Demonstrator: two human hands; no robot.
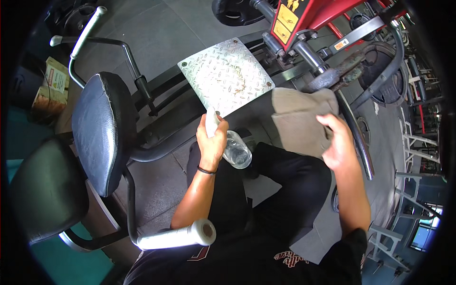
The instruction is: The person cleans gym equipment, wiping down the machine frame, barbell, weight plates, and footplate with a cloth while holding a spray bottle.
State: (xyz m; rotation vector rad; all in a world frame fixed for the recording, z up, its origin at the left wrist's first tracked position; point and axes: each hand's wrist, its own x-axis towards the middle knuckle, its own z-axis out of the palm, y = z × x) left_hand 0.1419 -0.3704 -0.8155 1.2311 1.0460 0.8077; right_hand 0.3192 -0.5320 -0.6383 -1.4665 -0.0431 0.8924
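Note:
My left hand (212,141) grips the white head of a clear plastic spray bottle (238,150) just below the near corner of a diamond-plate metal footplate (228,76). The bottle's body hangs over my knees, with some liquid visible in it. On the right, my right hand (338,142) holds a beige-grey cloth (301,123), its thumb over the cloth and its other fingers mostly hidden. The cloth hangs open beside a curved metal bar (356,139) of the gym machine. Rusty-looking marks show on the footplate.
Black padded cushions (101,133) stand on the left, with white-gripped handlebars (178,237) near my left forearm. A red machine frame (306,17) and weight plates (383,74) are at the upper right. A wooden block with a warning label (53,89) lies far left.

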